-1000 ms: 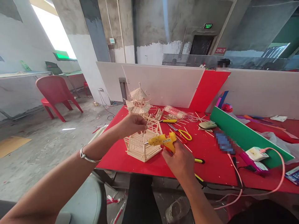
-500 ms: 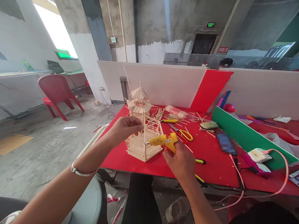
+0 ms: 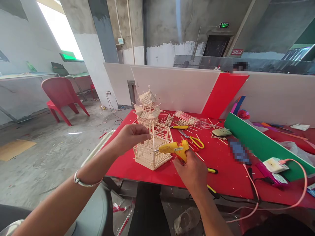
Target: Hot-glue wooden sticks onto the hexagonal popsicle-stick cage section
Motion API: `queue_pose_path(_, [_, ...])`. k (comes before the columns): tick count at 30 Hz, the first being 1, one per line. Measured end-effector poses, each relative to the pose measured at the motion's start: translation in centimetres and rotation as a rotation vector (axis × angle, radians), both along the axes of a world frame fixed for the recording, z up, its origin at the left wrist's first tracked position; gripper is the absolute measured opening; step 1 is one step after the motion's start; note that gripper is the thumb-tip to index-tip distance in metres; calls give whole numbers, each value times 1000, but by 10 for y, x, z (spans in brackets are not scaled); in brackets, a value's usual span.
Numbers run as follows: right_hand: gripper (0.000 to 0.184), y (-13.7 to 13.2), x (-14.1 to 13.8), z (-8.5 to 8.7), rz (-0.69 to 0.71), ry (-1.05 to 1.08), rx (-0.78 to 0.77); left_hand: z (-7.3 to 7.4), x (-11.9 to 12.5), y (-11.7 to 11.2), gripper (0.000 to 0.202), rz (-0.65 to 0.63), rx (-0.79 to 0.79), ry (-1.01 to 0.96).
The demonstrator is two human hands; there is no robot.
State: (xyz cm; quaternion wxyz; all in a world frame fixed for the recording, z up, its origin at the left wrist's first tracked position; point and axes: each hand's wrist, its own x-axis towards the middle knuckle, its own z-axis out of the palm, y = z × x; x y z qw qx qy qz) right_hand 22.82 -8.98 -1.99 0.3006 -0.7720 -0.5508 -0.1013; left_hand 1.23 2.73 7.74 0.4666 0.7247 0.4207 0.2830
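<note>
A small pavilion frame of thin wooden sticks (image 3: 145, 158) stands on the red table in front of me. At its upper left side, my left hand (image 3: 134, 137) is closed in a pinch on a thin wooden stick (image 3: 150, 127), partly hidden by the fingers. My right hand (image 3: 193, 168) grips a yellow hot glue gun (image 3: 176, 148), its nozzle pointing left, close against the front corner post of the frame. Behind the frame rises a taller stick pagoda (image 3: 148, 108) with tiered roofs.
Yellow-handled scissors (image 3: 197, 142), a yellow cutter (image 3: 180, 127) and loose sticks (image 3: 168, 120) lie behind the glue gun. To the right are a computer mouse (image 3: 221, 132), a green board (image 3: 265, 144) and a power strip (image 3: 277, 178) with a pink cable. White panels (image 3: 172, 88) border the back.
The view has shifted slightly, so the scene sits a little further right. Both hands hold nearly the same pose, and the glue gun's nozzle stays beside the corner post.
</note>
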Motion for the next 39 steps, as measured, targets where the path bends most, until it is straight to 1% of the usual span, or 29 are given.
queue_pose_path(11, [19,-2,5,-3,-3,-13,32,1,4,-2,20,9,14,33])
queue_pose_path(19, [26,-1,12,-4,-26,13,-18,3,7,-1,24,-10,16,46])
queue_pose_path(23, [24,0,15,-6,-36,19,-15,4,10,-2,25,-11,20,51])
queue_pose_path(31, [28,1,23,-6,-73,-18,-17,5,14,-1,23,-24,33,66])
queue_pose_path(39, [28,2,30,-6,-98,10,-39,3,19,4,22,-42,31,78])
